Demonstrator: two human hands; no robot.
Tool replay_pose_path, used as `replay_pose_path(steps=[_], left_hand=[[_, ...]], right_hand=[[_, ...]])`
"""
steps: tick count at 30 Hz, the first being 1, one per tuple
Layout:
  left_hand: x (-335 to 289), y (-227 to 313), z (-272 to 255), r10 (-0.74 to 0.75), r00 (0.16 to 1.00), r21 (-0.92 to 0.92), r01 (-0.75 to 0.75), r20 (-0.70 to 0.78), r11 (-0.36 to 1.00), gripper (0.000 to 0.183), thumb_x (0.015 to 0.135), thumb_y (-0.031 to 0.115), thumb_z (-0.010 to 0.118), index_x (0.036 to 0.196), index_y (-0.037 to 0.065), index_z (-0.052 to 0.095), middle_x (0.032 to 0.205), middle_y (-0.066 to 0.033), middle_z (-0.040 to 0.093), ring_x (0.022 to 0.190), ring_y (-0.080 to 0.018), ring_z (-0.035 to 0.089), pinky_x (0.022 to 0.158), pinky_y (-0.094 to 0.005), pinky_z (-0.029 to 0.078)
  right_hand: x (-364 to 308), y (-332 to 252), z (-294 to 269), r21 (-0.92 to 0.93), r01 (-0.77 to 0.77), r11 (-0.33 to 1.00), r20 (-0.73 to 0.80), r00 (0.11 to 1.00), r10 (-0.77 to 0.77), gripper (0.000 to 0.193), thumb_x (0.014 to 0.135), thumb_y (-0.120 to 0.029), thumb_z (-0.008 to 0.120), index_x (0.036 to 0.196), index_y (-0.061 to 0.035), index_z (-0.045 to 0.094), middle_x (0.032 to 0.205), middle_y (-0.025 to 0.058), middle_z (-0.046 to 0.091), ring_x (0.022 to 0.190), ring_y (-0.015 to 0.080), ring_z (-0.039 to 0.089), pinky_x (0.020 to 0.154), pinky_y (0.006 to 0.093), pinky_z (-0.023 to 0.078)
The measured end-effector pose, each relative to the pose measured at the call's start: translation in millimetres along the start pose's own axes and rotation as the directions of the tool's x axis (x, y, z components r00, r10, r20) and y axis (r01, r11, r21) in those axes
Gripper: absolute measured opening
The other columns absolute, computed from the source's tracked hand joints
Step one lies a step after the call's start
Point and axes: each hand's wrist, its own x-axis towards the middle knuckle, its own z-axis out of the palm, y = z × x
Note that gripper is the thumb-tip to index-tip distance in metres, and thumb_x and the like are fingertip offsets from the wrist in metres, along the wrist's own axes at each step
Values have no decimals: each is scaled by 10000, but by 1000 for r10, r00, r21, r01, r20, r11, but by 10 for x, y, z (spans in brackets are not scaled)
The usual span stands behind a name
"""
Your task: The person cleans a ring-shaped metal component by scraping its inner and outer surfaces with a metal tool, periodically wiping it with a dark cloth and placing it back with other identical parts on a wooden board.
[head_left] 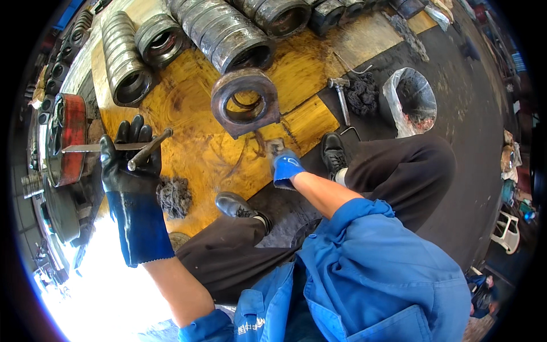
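My left hand (132,165), in a black and blue rubber glove, is raised at the left above the yellow boards. Across its palm lie a thin flat metal strip (85,148) and a short round rod (150,150); whether they are one tool is unclear. The thumb presses on the strip, and some fingertips stick up beyond it. My right hand (286,166), in a blue glove, reaches down to the boards. Its blurred fingers are at a small greyish patch I cannot make out. Just beyond stands a heavy steel ring block (245,102) with a round bore.
Steel cylinders (228,37) lie in rows on the yellow boards (194,148). At the right are a hammer (340,100), dark fibre wads (362,94) and a plastic-lined bin (415,102). A red-banded drum (71,139) stands left. My shoes (334,154) flank the right hand.
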Motion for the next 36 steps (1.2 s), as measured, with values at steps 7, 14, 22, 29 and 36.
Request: replay_pose_path(steps=[7,14,22,29,36], left_hand=[[58,9,-113,-73,996,-40,75,56,996,452,929,393,554,1192,24,551,1211,-193,590,1037,-295,610,884,-448,526],[80,-78,2,-49,998,9,50,-46,999,474,932,397,551,1210,13,536,1201,-198,592,1039,-303,607,893,-454,521],[103,-96,-97,-77,997,-36,78,28,996,464,921,400,568,1161,2,571,1170,-204,605,990,-302,617,864,-444,532],[128,-74,-110,-111,993,-56,112,27,992,452,938,415,525,1191,45,579,1253,-175,579,1052,-309,613,879,-489,521],[27,-132,-8,-99,995,-21,99,31,995,439,943,410,520,1171,42,594,1253,-179,580,1036,-312,621,890,-482,516]], right_hand=[[333,-156,-107,86,-194,977,82,979,187,268,802,-264,601,1003,-120,705,1055,166,668,973,333,646,809,393,515],[557,66,-79,-674,493,550,219,844,-489,160,689,-243,638,739,-114,718,758,124,672,757,306,667,662,365,524],[688,-80,-305,-544,540,642,394,840,-373,108,751,-220,618,780,-180,713,839,92,676,807,240,652,664,368,500],[796,557,216,595,71,800,85,985,-151,121,830,-34,512,842,-107,608,668,38,525,654,178,569,579,298,455],[132,134,-110,572,-68,818,-348,882,317,300,770,-263,655,946,-20,638,871,203,672,832,385,646,705,425,521]])
